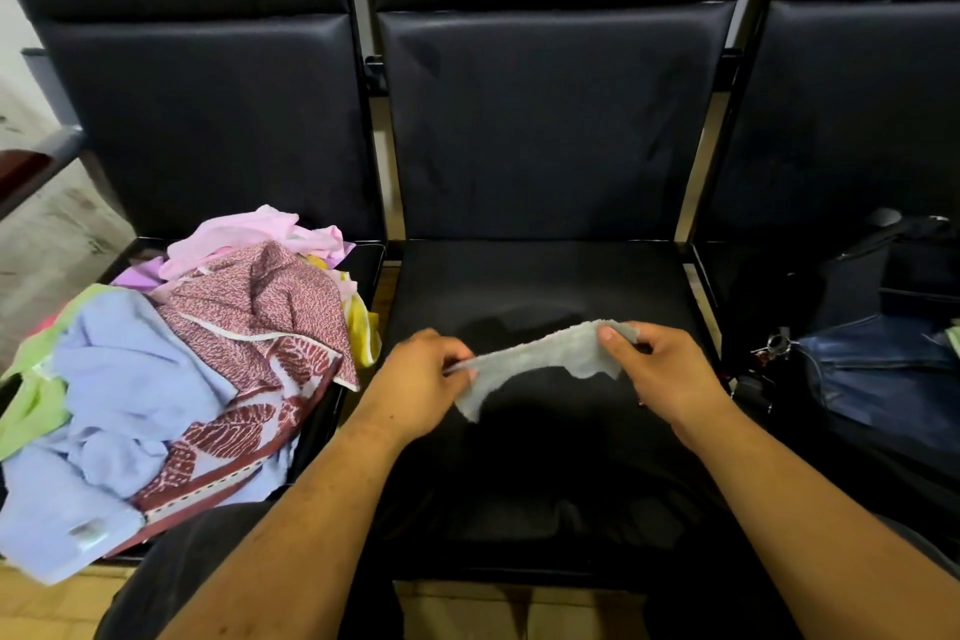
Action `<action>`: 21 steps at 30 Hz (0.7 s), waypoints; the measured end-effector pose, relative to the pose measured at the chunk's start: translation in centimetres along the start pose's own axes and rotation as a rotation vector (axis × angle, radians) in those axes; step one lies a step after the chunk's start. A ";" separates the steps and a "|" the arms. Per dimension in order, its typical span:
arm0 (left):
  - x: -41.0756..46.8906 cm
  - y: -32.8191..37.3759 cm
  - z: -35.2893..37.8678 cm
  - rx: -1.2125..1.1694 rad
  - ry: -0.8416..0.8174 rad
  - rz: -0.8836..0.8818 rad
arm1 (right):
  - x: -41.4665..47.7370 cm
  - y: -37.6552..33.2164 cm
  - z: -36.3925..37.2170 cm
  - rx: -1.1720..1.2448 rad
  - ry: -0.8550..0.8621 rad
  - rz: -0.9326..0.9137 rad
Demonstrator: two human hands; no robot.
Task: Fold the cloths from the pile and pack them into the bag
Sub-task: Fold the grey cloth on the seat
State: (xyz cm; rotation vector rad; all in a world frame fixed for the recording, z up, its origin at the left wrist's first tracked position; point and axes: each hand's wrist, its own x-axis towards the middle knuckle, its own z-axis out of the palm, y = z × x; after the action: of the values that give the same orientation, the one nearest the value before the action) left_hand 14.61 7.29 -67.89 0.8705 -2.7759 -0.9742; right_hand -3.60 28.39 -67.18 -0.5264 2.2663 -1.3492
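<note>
1. Plainly, most of the job lies ahead: the pile covers the left seat from its back edge to beyond its front edge, and nothing in it looks folded.
2. A light blue cloth, soft and deeply rumpled, spills over that seat's front-left corner, with a lime green cloth bunched at the left edge.
3. A maroon printed cloth has a fine speckle and a leaf border. It lies crumpled across the middle towards the right edge. A thin pale pink cloth sits at the back edge and a yellow cloth at the right edge.
4. The left hand is over the front-left part of the middle seat, its grip pinching the left end of the grey cloth.
5. That grey cloth is small, with a towel-like nap. It is stretched between both hands above the middle seat rather than lying on it, and its lower edge sags in an uneven scallop. I judge it is being straightened for a first fold.
6. The right hand has its grip pinching the cloth's right end, thumb on top.
7. The middle seat is smooth, black and leather-like, with a dull sheen.
8. The bag, black and soft-sided, stands on the right seat. Dark blue denim shows at its mouth, but I cannot tell whether any folded cloths are packed inside.
</note>
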 end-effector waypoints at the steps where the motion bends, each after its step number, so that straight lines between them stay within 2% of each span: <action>1: 0.1 0.2 -0.2 -0.065 0.076 0.010 | 0.2 0.1 -0.1 0.017 0.031 -0.030; 3: 0.0 0.6 -0.5 -0.159 0.186 0.040 | 0.4 0.2 -0.6 0.050 0.084 -0.071; 6: -0.5 0.4 -0.3 -0.130 0.227 0.143 | 0.4 1.5 -1.4 -0.083 0.015 -0.176; 8: -1.3 -0.7 0.4 0.014 0.124 0.207 | -0.3 3.2 -1.8 -0.277 -0.060 -0.266; 10: -2.6 -1.9 1.6 0.174 -0.082 0.232 | -1.2 4.9 -2.0 -0.486 -0.180 -0.360; 13: -4.7 -3.5 4.1 0.338 -0.374 0.237 | -3.0 6.6 -2.3 -0.766 -0.529 -0.432; 15: -5.8 -4.1 5.1 0.382 -0.502 0.208 | -3.9 8.1 -2.5 -0.854 -0.676 -0.434; 17: -6.4 -4.6 5.5 0.387 -0.567 0.189 | -4.5 9.0 -3.0 -0.843 -0.714 -0.389; 21: -6.5 -5.5 5.4 0.324 -0.541 0.150 | -5.4 9.7 -3.6 -0.832 -0.708 -0.364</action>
State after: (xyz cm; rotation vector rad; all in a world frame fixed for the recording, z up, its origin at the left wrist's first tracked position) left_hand 21.45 10.27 -74.77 0.4566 -3.4688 -0.8481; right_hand -2.03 38.23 -73.33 -1.4654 2.0493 -0.1640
